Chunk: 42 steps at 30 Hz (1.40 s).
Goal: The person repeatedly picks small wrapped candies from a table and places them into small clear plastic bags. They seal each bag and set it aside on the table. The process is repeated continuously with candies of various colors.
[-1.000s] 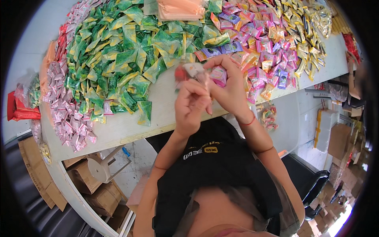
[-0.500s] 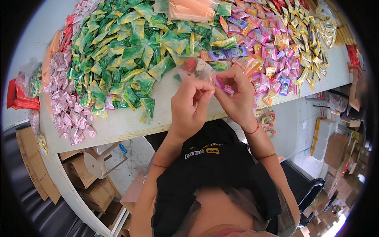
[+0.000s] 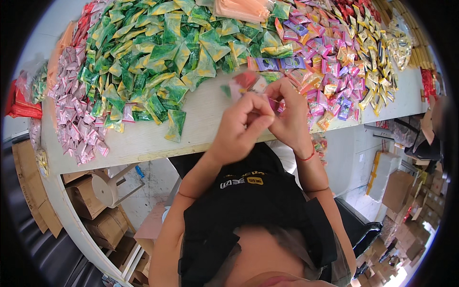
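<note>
Above the near edge of the table, both my hands are together at the gathered end of a small see-through bag. Red, green and pale wrapped pieces show through it, somewhat blurred. My left hand has its thumb and forefinger pinched on the bag. Close against it, my right hand is also closed, with curled fingers at the same end. My fingers hide the bag's mouth. Beyond the bag lies a big heap of green-and-yellow wrapped sweets, and pink, orange and purple wrapped sweets spread to the right.
Small pink packets lie along the left of the white table. Gold-and-black sachets are piled at the right. A stack of peach-coloured sheer pouches sits at the back. Cardboard boxes stand underneath.
Both hands stay pinched together, and the bag has shifted slightly right in the picture. My left hand has turned a little and moved closer to the right one. The whole view has shifted slightly.
</note>
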Each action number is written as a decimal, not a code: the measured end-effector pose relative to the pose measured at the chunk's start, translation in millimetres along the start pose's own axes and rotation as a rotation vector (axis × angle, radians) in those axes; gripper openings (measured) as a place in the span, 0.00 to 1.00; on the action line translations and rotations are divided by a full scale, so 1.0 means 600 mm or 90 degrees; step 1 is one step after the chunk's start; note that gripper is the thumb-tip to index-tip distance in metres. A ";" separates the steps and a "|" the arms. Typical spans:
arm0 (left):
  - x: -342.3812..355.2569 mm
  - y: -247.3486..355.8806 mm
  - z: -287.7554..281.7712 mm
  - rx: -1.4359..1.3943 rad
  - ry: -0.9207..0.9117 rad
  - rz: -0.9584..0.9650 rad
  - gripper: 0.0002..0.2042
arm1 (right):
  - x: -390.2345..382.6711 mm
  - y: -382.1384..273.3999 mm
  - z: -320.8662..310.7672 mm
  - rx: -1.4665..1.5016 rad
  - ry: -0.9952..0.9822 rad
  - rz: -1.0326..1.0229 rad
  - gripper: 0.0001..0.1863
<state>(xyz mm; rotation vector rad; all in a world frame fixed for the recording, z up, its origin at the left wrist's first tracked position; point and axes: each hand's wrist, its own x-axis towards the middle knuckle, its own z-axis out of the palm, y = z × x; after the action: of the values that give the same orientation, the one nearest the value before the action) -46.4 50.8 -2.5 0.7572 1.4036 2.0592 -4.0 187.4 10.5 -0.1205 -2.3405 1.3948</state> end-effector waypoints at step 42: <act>-0.032 0.009 0.003 0.381 0.170 0.207 0.08 | 0.016 0.021 0.021 -0.019 0.054 0.038 0.09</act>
<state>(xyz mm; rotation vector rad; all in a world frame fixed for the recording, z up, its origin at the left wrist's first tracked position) -32.6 36.9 0.1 1.0284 2.2277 2.0367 -19.3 186.0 -2.3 -0.2545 -2.3057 1.3555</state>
